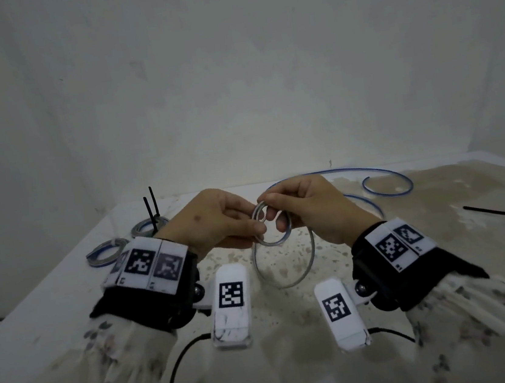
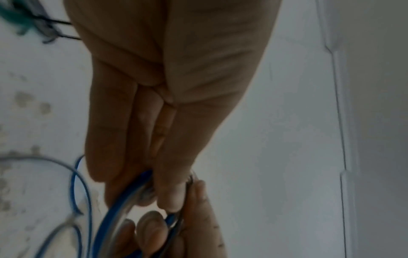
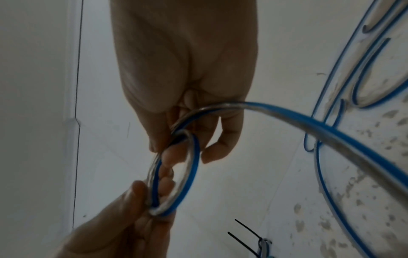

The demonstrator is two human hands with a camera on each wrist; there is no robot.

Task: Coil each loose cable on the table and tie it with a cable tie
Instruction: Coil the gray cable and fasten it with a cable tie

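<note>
Fingers [image 1: 258, 227] of our left hand [image 1: 216, 221] and our right hand [image 1: 307, 207] pinch the small coil [image 1: 270, 227] we are winding just above the table [image 1: 382, 271], which we take as our landmark. Most of this cable [image 1: 383, 175] trails loose across the table's far right, so winding and tying are left. At its far left lie two coils [image 1: 149, 225], the farther already tied, the nearer unclear; a spare tie [image 1: 502, 214] lies at its right edge.
</note>
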